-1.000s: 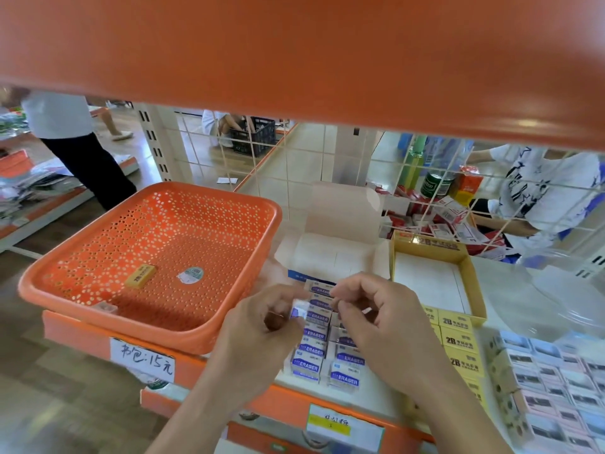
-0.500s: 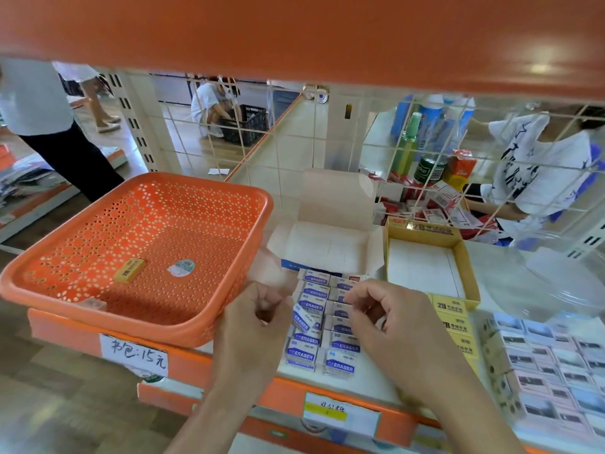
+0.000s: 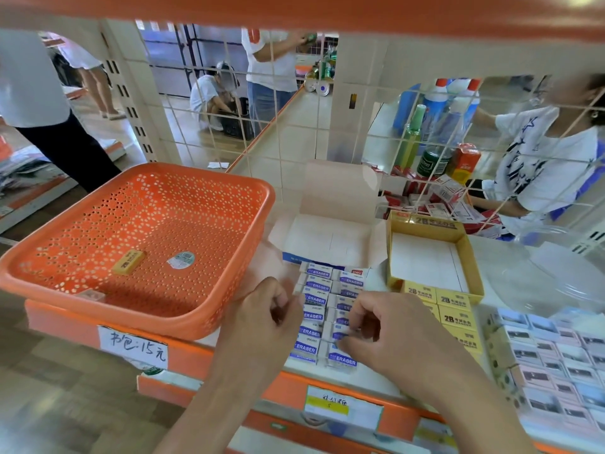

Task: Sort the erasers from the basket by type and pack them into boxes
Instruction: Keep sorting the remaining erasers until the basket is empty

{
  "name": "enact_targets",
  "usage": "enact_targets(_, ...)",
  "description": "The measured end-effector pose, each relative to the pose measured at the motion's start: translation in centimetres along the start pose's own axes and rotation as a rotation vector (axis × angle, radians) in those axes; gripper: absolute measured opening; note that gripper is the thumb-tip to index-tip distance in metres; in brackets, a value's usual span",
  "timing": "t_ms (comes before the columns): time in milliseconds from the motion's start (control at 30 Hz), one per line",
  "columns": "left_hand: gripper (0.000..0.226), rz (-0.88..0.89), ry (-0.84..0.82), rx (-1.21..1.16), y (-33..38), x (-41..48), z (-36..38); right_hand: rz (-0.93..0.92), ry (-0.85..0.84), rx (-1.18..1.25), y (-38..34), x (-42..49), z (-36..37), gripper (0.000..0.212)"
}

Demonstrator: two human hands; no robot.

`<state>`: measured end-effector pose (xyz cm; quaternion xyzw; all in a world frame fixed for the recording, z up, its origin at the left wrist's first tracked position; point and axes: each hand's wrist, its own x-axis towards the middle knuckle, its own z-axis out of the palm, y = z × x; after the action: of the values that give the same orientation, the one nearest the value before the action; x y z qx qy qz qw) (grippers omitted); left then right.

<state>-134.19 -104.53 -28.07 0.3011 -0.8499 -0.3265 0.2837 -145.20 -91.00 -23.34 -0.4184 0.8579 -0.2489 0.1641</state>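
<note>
Two columns of white-and-blue erasers (image 3: 316, 317) lie on the shelf in front of an open white box (image 3: 330, 239). My left hand (image 3: 265, 317) hovers at the left column's edge with fingers curled and nothing visible in it. My right hand (image 3: 379, 329) reaches over the right column, thumb and curled fingers pinching a white-and-blue eraser (image 3: 339, 335). The orange basket (image 3: 229, 309) at left holds a yellow 2B eraser (image 3: 128, 262) and a small pale eraser (image 3: 90, 294). A yellow box (image 3: 471, 260) stands empty, with yellow 2B erasers (image 3: 453, 317) stacked before it.
Rows of pink and blue erasers (image 3: 556, 358) fill the shelf at right. A wire grid (image 3: 281, 152) backs the shelf, with bottles (image 3: 435, 126) and red packs behind it. An orange shelf overhangs above. People stand and crouch beyond the grid and at left.
The eraser my left hand held a second ago now lies in the left column. Both hands have dropped lower over the columns, and the camera has tilted up.
</note>
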Motion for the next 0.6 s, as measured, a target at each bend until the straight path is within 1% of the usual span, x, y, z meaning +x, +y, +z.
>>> enact_targets(100, 0.035, 0.008, 0.0, 0.013, -0.2, 0.1, 0.1, 0.006, -0.001, -0.011, 0.1, 0.0, -0.1, 0.017)
enact_targets(167, 0.032, 0.044, 0.017, 0.049, -0.3, 0.1, 0.1, 0.001, 0.035, -0.018, 0.1, 0.0, -0.1, 0.02)
enact_targets(267, 0.02, 0.176, 0.044, 0.121, 0.5, 0.1, -0.4, -0.028, 0.145, -0.037, -0.2, 0.3, -0.2, 0.017)
enact_targets(367, 0.017, 0.306, 0.042, 0.153, 1.9, 0.8, -1.4, -0.079, 0.218, -0.068, -0.8, 1.2, -0.1, 0.006)
enact_targets(433, 0.017, 0.354, 0.033, 0.157, 2.3, 1.6, -2.5, -0.119, 0.24, -0.08, -1.4, 1.9, -0.1, 0.014)
enact_targets(533, 0.019, 0.332, 0.058, 0.21, 1.9, 3.1, -5.0, -0.172, 0.236, -0.106, -3.2, 3.0, 0.1, 0.022)
enact_targets(600, 0.019, 0.293, 0.076, 0.253, 0.9, 4.0, -7.1, -0.229, 0.225, -0.113, -4.9, 4.1, 0.4, 0.023)
